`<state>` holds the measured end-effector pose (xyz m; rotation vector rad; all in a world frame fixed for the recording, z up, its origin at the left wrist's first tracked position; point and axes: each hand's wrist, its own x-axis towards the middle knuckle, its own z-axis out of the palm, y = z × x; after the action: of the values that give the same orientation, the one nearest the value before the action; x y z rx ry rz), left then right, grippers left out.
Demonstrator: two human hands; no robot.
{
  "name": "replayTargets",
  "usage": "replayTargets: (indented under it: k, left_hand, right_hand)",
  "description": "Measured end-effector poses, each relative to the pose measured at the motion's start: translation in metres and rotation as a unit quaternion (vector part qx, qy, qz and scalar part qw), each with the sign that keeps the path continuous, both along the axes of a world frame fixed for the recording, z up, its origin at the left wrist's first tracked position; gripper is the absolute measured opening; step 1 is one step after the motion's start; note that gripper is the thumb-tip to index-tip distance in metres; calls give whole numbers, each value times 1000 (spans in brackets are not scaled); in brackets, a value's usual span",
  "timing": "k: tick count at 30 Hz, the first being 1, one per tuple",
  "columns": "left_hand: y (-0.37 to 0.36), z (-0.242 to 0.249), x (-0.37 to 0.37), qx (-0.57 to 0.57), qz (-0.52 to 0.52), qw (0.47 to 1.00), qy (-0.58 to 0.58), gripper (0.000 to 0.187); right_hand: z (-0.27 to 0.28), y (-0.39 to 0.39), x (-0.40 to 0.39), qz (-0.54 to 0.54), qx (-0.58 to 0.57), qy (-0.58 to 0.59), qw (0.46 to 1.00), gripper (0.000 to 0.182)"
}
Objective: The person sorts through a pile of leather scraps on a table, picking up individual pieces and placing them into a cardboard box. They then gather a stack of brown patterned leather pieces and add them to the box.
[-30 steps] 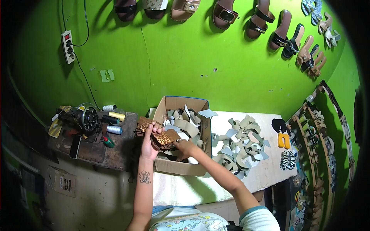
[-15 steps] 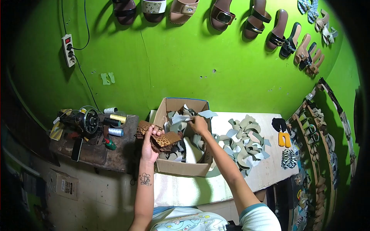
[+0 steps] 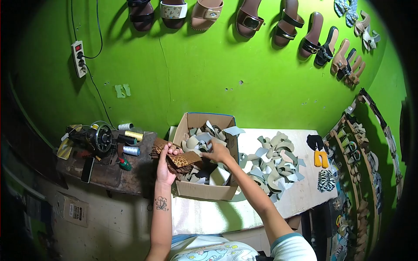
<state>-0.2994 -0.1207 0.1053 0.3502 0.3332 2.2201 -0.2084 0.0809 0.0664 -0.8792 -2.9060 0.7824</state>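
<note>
My left hand (image 3: pixel 166 167) is closed round a stack of brown animal-print strips (image 3: pixel 185 160) with gold patches, held over the left side of a cardboard box (image 3: pixel 204 191). Inside the box lies a heap of curved grey, beige and white material scraps (image 3: pixel 191 142), some with dark pieces among them. My right hand (image 3: pixel 218 153) reaches into the box from the right. Its thumb and fingers look apart over the scraps, touching or just above them; the fingertips are partly hard to make out.
More curved scraps (image 3: pixel 278 163) are piled on the white table (image 3: pixel 204 213) right of the box. Beyond them lie yellow pieces (image 3: pixel 321 158) and zebra-print pieces (image 3: pixel 326 180). At left stand a sewing machine (image 3: pixel 101 138), thread spools (image 3: pixel 131 150) and a phone (image 3: pixel 87 169). Sandals (image 3: pixel 250 19) hang on the wall.
My right hand has moved left and down within the box, away from the grey piece it was at, and its fingers have spread. The scraps have shifted. My left hand still holds the strips.
</note>
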Motion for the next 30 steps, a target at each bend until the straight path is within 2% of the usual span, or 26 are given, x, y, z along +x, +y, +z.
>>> replayTargets:
  k: [1, 2, 4, 5, 7, 8, 11, 12, 14, 16, 17, 18, 20, 21, 22, 23, 24, 26, 27, 28, 30]
  left_hand:
    - [2, -4, -1, 0, -1, 1000, 1, 14]
    - [4, -8, -2, -8, -18, 1000, -11, 14]
    - [9, -15, -1, -25, -33, 999, -29, 14]
    - [12, -18, 2, -33, -35, 998, -29, 15]
    - [15, -22, 7, -49, -41, 998, -18, 18]
    - [17, -24, 9, -48, -42, 998, -16, 18]
    - [18, -25, 15, -52, -54, 995, -60, 23]
    - [19, -29, 17, -54, -54, 995, -61, 23]
    - [24, -36, 18, -73, -77, 991, -85, 23]
    - [27, -38, 22, -90, -79, 990, -80, 23]
    - [30, -46, 23, -82, -90, 989, -83, 22]
    - [32, -50, 25, -74, -101, 988, -87, 21]
    - [37, -58, 30, -105, -114, 982, -106, 20]
    - [39, -59, 33, -109, -121, 982, -100, 19]
    - [40, -61, 36, -115, -127, 981, -94, 19]
    - [44, -72, 35, -112, -140, 977, -112, 30]
    - [46, -72, 37, -113, -143, 977, -112, 30]
    - [51, -65, 43, -103, -145, 978, -113, 43]
    - [48, -61, 45, -91, -154, 980, -89, 50]
    - [48, -60, 45, -88, -153, 980, -88, 50]
    - [46, -60, 44, -84, -104, 987, -91, 53]
  right_hand:
    - [-17, 3, -1, -7, 35, -54, 998, 85]
    - [-21, -4, 2, -9, 36, -53, 998, 85]
    - [-19, -20, 7, -23, 85, -162, 983, 87]
    - [-22, -21, 11, -26, 85, -162, 983, 87]
    - [-29, -16, 16, -4, 102, -125, 987, 68]
    - [-34, -8, 17, -5, 103, -124, 987, 68]
    - [-46, 19, 26, 5, 30, 77, 997, 35]
    - [-44, 32, 26, 37, -19, 99, 994, 26]
    - [-39, 47, 29, 36, -118, 217, 968, 18]
    - [-12, 51, 33, 55, -186, 230, 954, 15]
    - [-1, 52, 33, 71, -273, 217, 935, 14]
    - [8, 53, 33, 71, -271, 217, 935, 14]
    - [26, 52, 31, 134, -225, 225, 938, 17]
    - [40, 44, 32, 128, -120, 231, 957, 19]
    - [54, 36, 30, 128, -120, 230, 957, 19]
    - [68, 28, 27, 157, -35, 256, 953, 19]
    - [80, 19, 24, 183, 50, 281, 941, 20]
    - [91, 3, 20, 231, 65, 320, 916, 21]
    - [92, -4, 20, 232, 90, 263, 932, 21]
    - [92, -15, 21, 234, 114, 205, 944, 21]
    - [73, -29, 24, 234, 236, 121, 935, 24]
